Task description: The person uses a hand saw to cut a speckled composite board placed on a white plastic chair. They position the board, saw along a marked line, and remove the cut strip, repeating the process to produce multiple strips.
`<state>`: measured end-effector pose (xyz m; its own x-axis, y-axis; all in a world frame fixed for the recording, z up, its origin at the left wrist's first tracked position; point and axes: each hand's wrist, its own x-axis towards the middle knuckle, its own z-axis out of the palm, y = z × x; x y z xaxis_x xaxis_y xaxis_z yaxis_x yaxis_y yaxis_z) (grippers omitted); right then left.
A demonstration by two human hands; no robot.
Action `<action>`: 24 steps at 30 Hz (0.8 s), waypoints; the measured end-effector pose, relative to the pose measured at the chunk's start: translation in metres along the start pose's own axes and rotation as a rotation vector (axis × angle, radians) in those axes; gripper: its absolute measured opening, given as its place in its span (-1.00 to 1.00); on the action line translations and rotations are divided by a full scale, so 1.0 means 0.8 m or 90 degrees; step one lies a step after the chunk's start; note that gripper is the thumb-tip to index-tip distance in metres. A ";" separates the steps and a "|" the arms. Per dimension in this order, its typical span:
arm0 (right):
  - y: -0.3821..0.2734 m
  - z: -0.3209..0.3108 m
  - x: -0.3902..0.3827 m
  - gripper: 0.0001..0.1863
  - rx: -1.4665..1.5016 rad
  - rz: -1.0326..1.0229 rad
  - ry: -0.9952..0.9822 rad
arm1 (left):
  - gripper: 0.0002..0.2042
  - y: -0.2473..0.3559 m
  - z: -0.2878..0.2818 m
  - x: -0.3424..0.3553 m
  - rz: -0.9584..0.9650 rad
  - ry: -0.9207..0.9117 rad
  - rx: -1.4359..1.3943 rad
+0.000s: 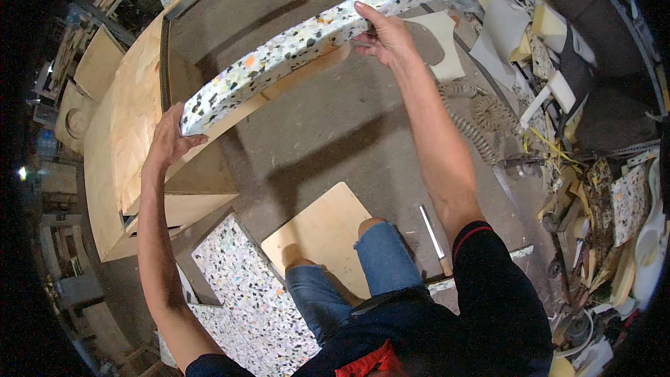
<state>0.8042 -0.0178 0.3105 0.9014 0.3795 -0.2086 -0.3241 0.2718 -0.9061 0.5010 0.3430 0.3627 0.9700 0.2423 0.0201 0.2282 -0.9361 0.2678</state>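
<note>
A long strip of speckled foam [279, 56], white with black, orange and other coloured flecks, is held up in front of me in both hands. My left hand [171, 132] grips its near left end, fingers behind and thumb below. Farther along, my right hand [382, 33] clasps the strip past its middle, thumb on top and fingers underneath. The far right end sticks out beyond my right hand. Behind and below the strip runs a plywood frame [125, 160], partly hidden by the foam.
A large speckled foam sheet [251, 293] lies left of my legs, beside a plywood board [324, 227] under my knees. A long knife [434, 237] lies on the floor near my right elbow. Foam offcuts [551, 91] and a coiled hose [488, 112] crowd the right side.
</note>
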 end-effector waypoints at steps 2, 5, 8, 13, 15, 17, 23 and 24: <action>-0.001 -0.004 -0.003 -0.32 -0.009 0.005 -0.017 | -0.32 0.002 0.000 -0.001 -0.015 0.004 -0.001; 0.003 -0.007 -0.004 -0.35 0.000 0.015 -0.022 | -0.32 0.000 0.001 -0.001 -0.010 0.008 0.012; 0.006 -0.008 -0.002 -0.38 0.005 0.023 -0.032 | -0.27 -0.005 0.003 0.003 -0.011 0.004 0.013; 0.007 -0.010 0.002 -0.44 0.001 0.016 -0.036 | -0.09 0.013 0.000 0.003 -0.012 0.024 0.102; 0.010 -0.012 0.005 -0.49 0.011 0.003 -0.052 | -0.02 0.043 0.006 0.010 0.070 0.121 0.176; 0.015 -0.015 0.007 -0.50 0.030 -0.007 -0.040 | -0.12 0.087 0.017 0.036 0.129 0.173 0.193; 0.015 -0.027 0.008 -0.53 0.006 0.021 -0.064 | -0.52 0.247 0.092 0.149 0.047 0.301 0.115; 0.010 -0.031 0.010 -0.54 -0.001 0.028 -0.064 | -0.41 0.263 0.097 0.158 -0.012 0.293 0.045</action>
<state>0.8162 -0.0346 0.2920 0.8526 0.4784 -0.2103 -0.3625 0.2516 -0.8974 0.6781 0.1570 0.3472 0.8312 0.3319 0.4459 0.2658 -0.9418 0.2056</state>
